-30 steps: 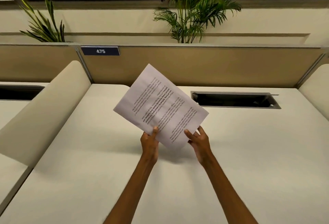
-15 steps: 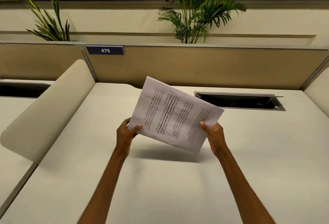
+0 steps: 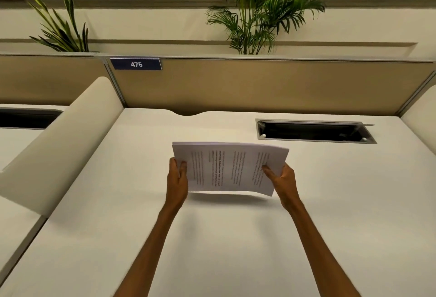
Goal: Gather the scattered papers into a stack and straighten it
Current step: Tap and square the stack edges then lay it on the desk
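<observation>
A stack of printed white papers [image 3: 227,169] hangs a little above the pale desk [image 3: 212,237], held sideways so its text lines run vertically. My left hand [image 3: 177,178] grips its left edge, thumb on top. On the right edge sits my right hand [image 3: 280,178], thumb pressed on the top sheet. The stack tilts slightly, its near edge lifted off the desk with a shadow beneath. Sheet edges at the far side look roughly aligned.
An open cable slot [image 3: 316,131] is cut into the desk at the back right. A tan partition [image 3: 259,84] with a "475" label [image 3: 136,64] closes the back. A curved cream divider [image 3: 59,145] rises on the left. Plants stand behind the partition.
The stack has turned from a diagonal tilt to nearly level and dropped lower toward the desk. My hands slid from its near corner out to the left and right edges.
</observation>
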